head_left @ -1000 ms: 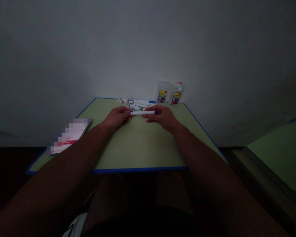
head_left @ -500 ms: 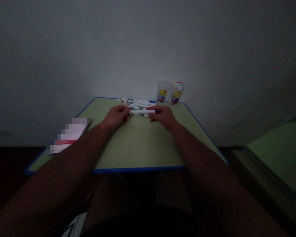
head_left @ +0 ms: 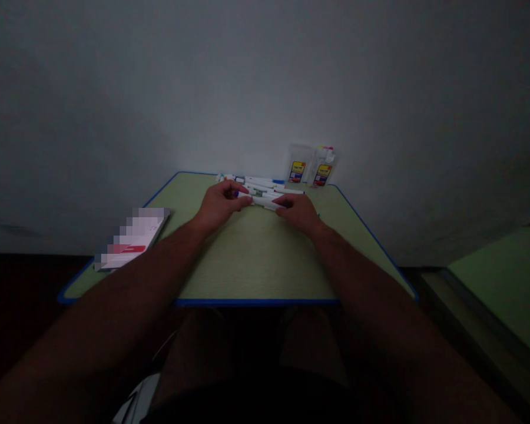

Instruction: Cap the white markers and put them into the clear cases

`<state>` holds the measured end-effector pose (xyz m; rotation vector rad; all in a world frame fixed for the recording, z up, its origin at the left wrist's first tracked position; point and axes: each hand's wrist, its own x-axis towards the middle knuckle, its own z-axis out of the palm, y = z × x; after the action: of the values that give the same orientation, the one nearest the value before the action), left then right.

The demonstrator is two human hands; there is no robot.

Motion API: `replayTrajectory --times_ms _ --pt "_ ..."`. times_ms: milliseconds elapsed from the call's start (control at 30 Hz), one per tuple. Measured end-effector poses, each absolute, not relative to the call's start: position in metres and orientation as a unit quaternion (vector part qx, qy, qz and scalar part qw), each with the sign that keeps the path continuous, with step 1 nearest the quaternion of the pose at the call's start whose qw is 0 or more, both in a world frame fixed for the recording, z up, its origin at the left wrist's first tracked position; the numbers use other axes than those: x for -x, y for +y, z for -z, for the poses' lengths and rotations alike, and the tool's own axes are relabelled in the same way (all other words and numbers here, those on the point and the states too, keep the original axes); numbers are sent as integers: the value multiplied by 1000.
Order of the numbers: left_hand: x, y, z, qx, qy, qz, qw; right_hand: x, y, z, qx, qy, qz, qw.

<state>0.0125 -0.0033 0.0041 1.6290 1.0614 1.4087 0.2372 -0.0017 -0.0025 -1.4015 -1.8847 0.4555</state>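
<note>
My left hand (head_left: 221,204) and my right hand (head_left: 297,211) meet near the far end of a green table with a blue edge (head_left: 251,302). Between them lies a white marker (head_left: 264,202), slightly tilted, with the fingers of both hands closed on its ends. Just behind it, a loose pile of white markers with coloured caps (head_left: 260,184) lies on the table. The scene is dim and the fingertips are hard to make out.
Two clear marker packs with yellow labels (head_left: 311,168) stand against the wall at the table's far right. A booklet (head_left: 132,238) lies on the table's left edge. A second green surface (head_left: 503,282) shows at the right. My knees sit below the near edge.
Both hands have carried the marker a little farther toward the pile. The marker now tilts instead of lying level between the hands.
</note>
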Motion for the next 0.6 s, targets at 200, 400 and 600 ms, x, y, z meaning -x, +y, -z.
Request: replayTrajectory --times_ms 200,400,600 --pt "-16 -7 -6 -642 395 -543 370 -236 -2 4 548 -731 -181 364" --pt "-15 -5 -3 -652 394 -542 356 -236 -3 3 550 -735 -175 357" --pt "-12 -1 -2 -636 408 -545 364 -239 2 6 534 -720 -183 403"
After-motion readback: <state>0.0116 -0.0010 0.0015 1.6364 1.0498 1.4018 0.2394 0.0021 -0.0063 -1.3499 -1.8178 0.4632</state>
